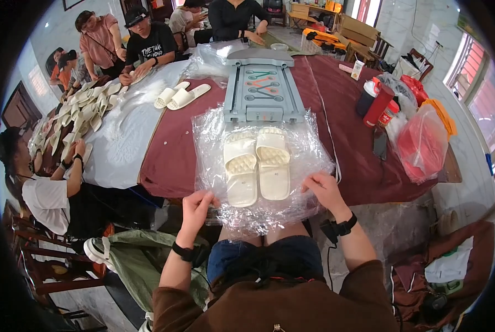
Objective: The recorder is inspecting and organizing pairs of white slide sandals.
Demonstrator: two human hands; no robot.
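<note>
A pair of cream slippers (274, 160) lies side by side on a stack of clear plastic bags (208, 149) at the table's near edge. Whether the slippers are inside the top bag or on it, I cannot tell. My left hand (198, 207) pinches the plastic at its lower left edge, fingers closed. At the right edge, my right hand (322, 190) has its fingers bent onto the film in a pinch. Touching the bags' far side is a grey plastic panel (264, 83) with keyhole-shaped slots and red and green lines.
Another cream slipper pair (183, 97) sits far left on the dark red cloth (175, 138). Several slippers lie heaped (87, 110) on the left table, with people working around it. Right are a red bottle (378, 106), a phone (380, 143) and a red plastic bag (423, 141).
</note>
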